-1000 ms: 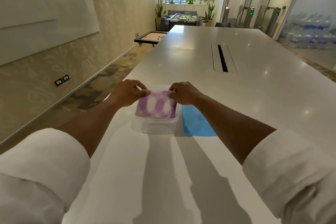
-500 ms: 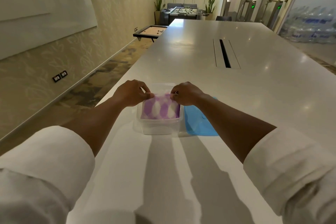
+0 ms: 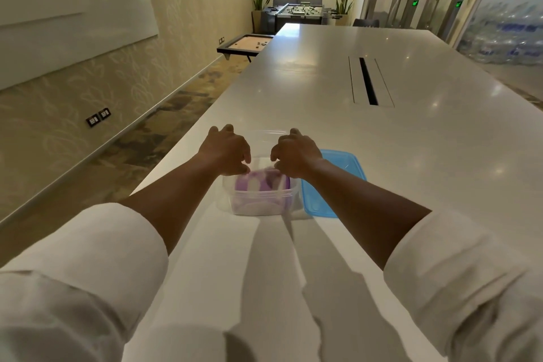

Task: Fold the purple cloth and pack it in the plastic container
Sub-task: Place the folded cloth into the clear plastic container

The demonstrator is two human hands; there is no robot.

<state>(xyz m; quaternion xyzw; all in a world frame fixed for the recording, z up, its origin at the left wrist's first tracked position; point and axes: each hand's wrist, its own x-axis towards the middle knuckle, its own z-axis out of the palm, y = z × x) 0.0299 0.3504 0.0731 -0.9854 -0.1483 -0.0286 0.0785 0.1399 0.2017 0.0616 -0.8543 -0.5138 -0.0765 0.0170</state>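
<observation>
Centrally, low in the frame, a clear plastic container sits on a long white bench. Inside it lies the folded purple cloth, patterned with white, slightly blurred. Two bare hands hover over the container. The left hand and right hand have fingers curled downward with fingertips near the cloth; whether either grip is pinching it, I cannot tell. A blue lid lies flat just right of the container. White sleeves fill the lower corners.
</observation>
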